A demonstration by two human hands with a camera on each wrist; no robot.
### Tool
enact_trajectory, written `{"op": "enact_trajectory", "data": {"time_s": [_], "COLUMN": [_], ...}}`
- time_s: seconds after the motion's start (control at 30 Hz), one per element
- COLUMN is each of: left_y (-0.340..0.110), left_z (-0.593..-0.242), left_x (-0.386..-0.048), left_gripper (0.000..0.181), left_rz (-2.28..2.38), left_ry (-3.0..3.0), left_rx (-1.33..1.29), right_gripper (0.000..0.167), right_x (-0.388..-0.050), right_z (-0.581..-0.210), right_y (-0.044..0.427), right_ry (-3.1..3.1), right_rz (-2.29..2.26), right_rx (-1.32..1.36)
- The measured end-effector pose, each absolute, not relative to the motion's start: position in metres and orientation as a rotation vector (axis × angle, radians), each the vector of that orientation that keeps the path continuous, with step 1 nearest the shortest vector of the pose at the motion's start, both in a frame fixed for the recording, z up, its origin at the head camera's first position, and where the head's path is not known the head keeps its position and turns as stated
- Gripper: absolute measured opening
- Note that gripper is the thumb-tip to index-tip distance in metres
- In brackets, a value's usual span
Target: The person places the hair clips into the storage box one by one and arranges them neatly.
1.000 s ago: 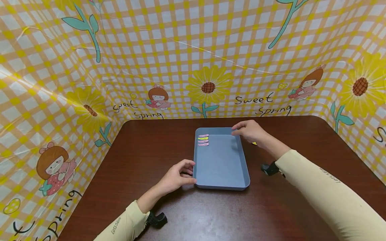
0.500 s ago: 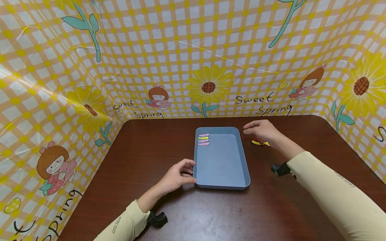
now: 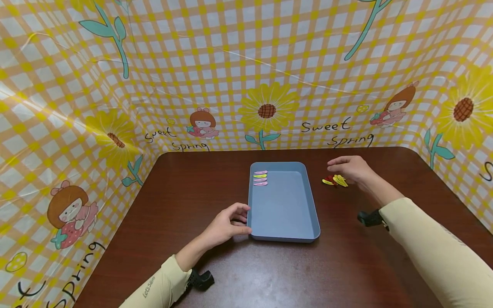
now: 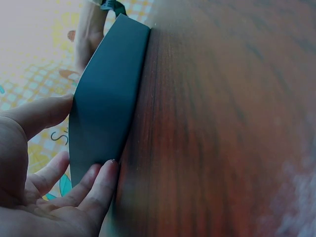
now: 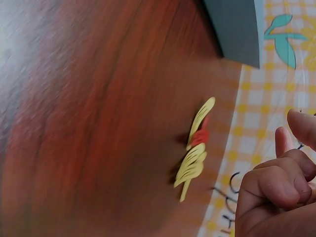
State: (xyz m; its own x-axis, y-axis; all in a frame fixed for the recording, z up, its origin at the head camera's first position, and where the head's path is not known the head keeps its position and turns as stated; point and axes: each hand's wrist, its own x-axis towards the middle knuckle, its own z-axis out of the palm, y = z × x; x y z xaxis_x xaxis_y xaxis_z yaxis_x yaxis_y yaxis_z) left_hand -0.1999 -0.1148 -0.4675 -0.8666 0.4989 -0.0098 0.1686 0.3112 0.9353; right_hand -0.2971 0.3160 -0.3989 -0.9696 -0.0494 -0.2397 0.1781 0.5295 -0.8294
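A blue-grey tray (image 3: 283, 209) lies on the brown table. Inside it, at the far left, pink and yellow hair clips (image 3: 260, 176) lie in a short column. My left hand (image 3: 227, 222) touches the tray's left wall with its thumb and fingertips; the left wrist view shows the fingers (image 4: 98, 185) against the outside of that wall. To the right of the tray is a small pile of yellow and red hair clips (image 3: 335, 180). My right hand (image 3: 352, 169) hovers just above and behind this pile, holding nothing, its thumb and index finger apart, as the right wrist view shows.
A checked cloth (image 3: 231, 64) with printed sunflowers hangs around the back and both sides of the table. Black wrist cameras (image 3: 201, 280) are strapped under both forearms. The tray's raised rim stands between the column of clips and the pile.
My right hand has moved right from the tray's far right corner to the pile of hair clips, uncovering more of it. The left hand and tray stay in place.
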Motion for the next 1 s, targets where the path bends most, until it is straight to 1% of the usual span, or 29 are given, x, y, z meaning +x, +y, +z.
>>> {"op": "enact_trajectory", "data": {"time_s": [0.2, 0.57, 0.87, 1.0], "left_y": [-0.115, -0.115, -0.115, -0.115], "left_z": [-0.468, -0.467, -0.468, -0.467], "left_x": [-0.199, -0.200, -0.201, -0.201], "left_gripper": [0.058, 0.059, 0.057, 0.057], "left_rz": [1.583, 1.595, 1.609, 1.609], "left_ry": [2.271, 2.256, 2.244, 2.244], "left_rx": [0.593, 0.594, 0.606, 0.604], "right_gripper": [0.058, 0.057, 0.056, 0.056], "right_x": [-0.295, -0.291, -0.292, -0.293], "right_z": [-0.409, -0.426, -0.444, -0.450], "right_y": [0.331, 0.351, 0.362, 0.367], "right_ry": [2.526, 2.433, 2.416, 2.413], "right_rz": [-1.436, -1.554, -1.597, -1.602], "right_rx": [0.169, 0.234, 0.242, 0.203]}}
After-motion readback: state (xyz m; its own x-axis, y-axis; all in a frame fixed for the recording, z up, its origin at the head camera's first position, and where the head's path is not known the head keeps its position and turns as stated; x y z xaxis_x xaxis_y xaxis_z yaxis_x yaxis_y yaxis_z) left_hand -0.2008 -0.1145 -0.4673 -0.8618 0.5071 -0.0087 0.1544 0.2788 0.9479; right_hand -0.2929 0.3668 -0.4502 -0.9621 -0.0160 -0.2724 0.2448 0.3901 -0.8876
